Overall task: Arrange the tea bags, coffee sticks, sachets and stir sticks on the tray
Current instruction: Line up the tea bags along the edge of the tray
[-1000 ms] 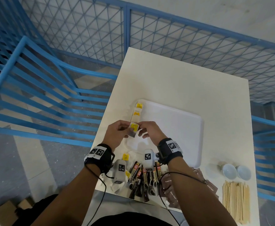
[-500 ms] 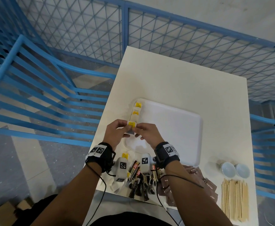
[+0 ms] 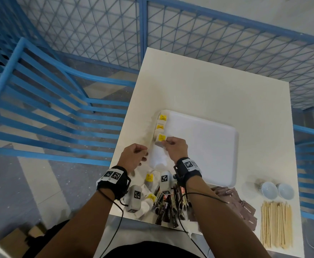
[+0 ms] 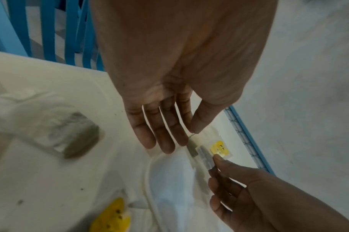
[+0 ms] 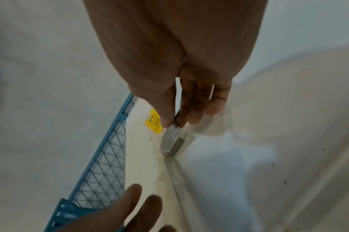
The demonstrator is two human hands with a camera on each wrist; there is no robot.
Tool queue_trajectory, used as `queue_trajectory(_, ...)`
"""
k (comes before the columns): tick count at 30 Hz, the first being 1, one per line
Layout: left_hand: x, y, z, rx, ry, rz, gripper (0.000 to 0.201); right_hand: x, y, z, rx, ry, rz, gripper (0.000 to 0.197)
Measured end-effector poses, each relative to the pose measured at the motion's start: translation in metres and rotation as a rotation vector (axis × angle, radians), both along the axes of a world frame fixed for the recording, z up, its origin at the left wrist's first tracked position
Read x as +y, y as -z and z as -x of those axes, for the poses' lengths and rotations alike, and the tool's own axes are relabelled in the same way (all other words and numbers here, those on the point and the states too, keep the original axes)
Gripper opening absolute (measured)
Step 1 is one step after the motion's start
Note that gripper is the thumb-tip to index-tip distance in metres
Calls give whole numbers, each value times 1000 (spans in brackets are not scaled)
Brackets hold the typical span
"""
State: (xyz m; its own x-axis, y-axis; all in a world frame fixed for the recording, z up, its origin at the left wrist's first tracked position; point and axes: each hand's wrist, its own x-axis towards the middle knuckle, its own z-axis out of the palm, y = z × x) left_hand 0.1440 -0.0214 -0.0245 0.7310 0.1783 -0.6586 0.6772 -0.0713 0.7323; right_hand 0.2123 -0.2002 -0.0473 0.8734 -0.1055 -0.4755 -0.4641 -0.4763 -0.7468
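Yellow-tagged white tea bag (image 3: 160, 139) sits at the white plastic tray's (image 3: 208, 146) left rim, pinched by the right hand (image 3: 174, 148); the left hand (image 3: 133, 157) hangs relaxed, holding nothing.

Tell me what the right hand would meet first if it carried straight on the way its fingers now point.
Probably the second yellow-tagged tea bag in the row along the white plastic tray's left edge. The right hand pinches the third yellow-tagged tea bag just behind it; depth is unclear.
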Motion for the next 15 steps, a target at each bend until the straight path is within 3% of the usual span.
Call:
queue_trajectory(5, 12, 5, 1, 18, 15, -20, 14, 13, 1, 0, -22, -67, 54, 7)
queue_trajectory(15, 21, 2, -4, 7, 35, -3, 13, 19, 1, 0, -19, 52, 129, 17)
